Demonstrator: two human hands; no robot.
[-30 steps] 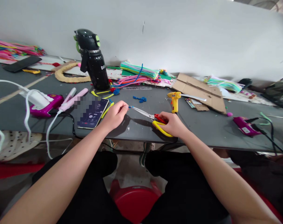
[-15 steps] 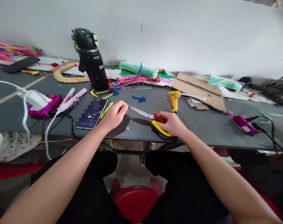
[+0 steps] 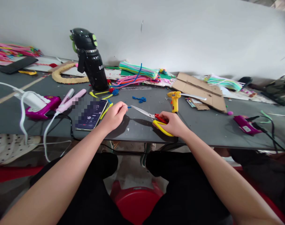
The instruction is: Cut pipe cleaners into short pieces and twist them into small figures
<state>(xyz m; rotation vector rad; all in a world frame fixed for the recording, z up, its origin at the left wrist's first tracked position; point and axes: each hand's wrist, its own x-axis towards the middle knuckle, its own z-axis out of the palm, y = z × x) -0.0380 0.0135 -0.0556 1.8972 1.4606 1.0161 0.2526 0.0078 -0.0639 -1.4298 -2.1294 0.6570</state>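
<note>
Scissors (image 3: 151, 116) gripped in R hand (image 3: 171, 122) over grey table (image 3: 201, 126); L hand (image 3: 115, 116), pinching blue pipe-cleaner stub (image 3: 129, 107), sits slightly farther from tips vs. a sec ago, so blades prob. aren't biting.

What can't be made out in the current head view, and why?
All in the head view:
- Blue piece: its inner end is hidden by the left hand.
- Scissors: the right hand covers part of the handles.
- Phone: pixelation masks part; remaining screen text is too small.
- Black bottle: lettering past "DA" curves out of sight.
- Pink strips: cut off by the left edge.
</note>
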